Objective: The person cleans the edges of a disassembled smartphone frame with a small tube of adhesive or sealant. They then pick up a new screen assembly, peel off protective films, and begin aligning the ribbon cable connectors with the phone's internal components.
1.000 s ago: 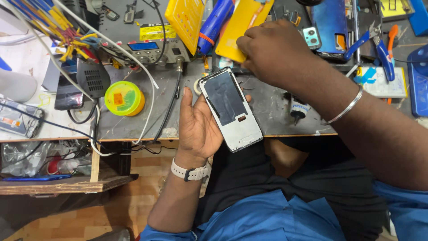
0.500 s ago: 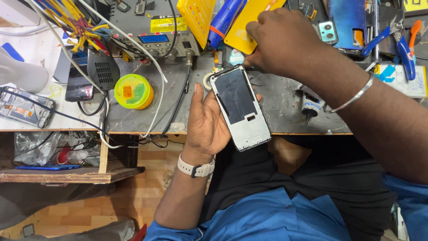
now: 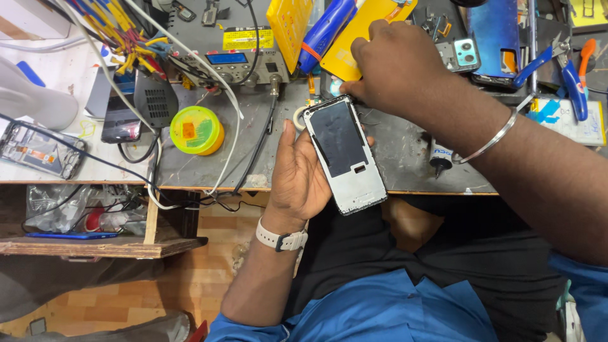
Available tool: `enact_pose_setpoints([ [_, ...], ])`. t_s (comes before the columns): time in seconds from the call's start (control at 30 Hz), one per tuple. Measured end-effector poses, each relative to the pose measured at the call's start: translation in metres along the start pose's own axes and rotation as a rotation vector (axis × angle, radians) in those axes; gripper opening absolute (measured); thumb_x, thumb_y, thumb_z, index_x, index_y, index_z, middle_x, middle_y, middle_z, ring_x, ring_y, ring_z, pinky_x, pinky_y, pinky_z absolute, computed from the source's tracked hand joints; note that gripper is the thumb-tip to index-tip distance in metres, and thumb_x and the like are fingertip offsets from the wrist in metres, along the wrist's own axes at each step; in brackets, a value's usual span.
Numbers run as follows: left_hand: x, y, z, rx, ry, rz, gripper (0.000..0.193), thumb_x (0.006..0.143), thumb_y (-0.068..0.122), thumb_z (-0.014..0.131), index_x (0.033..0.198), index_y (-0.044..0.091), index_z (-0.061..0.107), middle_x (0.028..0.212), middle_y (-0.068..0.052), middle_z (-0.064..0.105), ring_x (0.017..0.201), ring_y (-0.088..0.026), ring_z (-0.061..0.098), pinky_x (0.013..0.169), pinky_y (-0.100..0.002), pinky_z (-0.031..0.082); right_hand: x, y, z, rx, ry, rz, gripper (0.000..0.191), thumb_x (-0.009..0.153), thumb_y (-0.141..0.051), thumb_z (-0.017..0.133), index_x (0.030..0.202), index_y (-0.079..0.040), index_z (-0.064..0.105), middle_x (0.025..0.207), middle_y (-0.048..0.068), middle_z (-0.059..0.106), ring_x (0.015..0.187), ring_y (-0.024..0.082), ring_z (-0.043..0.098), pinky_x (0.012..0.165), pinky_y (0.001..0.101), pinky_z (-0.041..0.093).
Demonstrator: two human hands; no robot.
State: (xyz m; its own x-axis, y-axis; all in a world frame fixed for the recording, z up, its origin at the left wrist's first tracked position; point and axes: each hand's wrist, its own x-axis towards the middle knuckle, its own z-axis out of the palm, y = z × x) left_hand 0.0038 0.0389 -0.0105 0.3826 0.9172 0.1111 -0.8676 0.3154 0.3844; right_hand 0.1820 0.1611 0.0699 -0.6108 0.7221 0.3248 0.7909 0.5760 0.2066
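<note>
My left hand cradles an opened phone body from below, its dark inner plate facing up and its white frame tilted toward the lower right, over the front edge of the grey bench. My right hand is curled at the phone's top end, fingertips touching its upper corner. Whether those fingers pinch something small is hidden. A metal bangle circles my right wrist and a white watch my left.
A round yellow tin sits left of the phone. Behind it stand a power supply with bundled wires, a yellow card, a blue phone back, blue pliers and a small glue tube. Another opened phone lies far left.
My right hand has slid down and left from the yellow card onto the phone's top edge. The left hand keeps holding the phone in much the same place.
</note>
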Motion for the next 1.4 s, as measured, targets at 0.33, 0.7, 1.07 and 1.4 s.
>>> enact_pose_setpoints([
  [0.33,0.0,0.0,-0.001,-0.026,-0.023,-0.004,0.075,0.112,0.061,0.034,0.153,0.0,0.045,0.14,-0.021,0.062,0.131,-0.04,0.06,0.117,-0.056,0.046,-0.014,-0.008,0.0,-0.343,0.024,-0.137,0.025,0.092,-0.018,0.065,0.106,0.003,0.068,0.089,0.017,0.069,0.078,0.027,0.072,0.058,0.0334,0.057],
  [0.7,-0.002,0.001,0.002,-0.027,0.003,-0.017,0.075,0.11,0.061,0.034,0.154,0.0,0.043,0.14,-0.02,0.061,0.131,-0.041,0.06,0.116,-0.056,0.045,-0.042,-0.011,-0.062,-0.268,0.363,-0.008,0.035,0.095,0.0,0.065,0.128,0.01,0.065,0.093,0.016,0.066,0.077,0.027,0.067,0.065,0.0386,0.055],
  [1.07,0.003,-0.001,-0.002,0.011,0.018,-0.016,0.076,0.109,0.062,0.036,0.151,-0.001,0.047,0.137,-0.02,0.063,0.129,-0.04,0.061,0.115,-0.055,0.047,-0.253,-0.026,-0.069,1.673,0.477,0.628,0.021,0.108,-0.01,0.055,0.119,0.006,0.062,0.101,0.019,0.069,0.09,0.029,0.072,0.081,0.0429,0.061],
  [1.4,0.003,-0.004,-0.005,0.04,0.005,0.019,0.075,0.11,0.062,0.035,0.149,-0.001,0.05,0.133,-0.02,0.065,0.124,-0.04,0.064,0.112,-0.054,0.049,-0.307,-0.105,-0.013,2.57,-0.272,1.116,0.038,0.097,-0.015,0.06,0.131,0.002,0.053,0.093,0.008,0.056,0.078,0.018,0.056,0.069,0.0337,0.048],
])
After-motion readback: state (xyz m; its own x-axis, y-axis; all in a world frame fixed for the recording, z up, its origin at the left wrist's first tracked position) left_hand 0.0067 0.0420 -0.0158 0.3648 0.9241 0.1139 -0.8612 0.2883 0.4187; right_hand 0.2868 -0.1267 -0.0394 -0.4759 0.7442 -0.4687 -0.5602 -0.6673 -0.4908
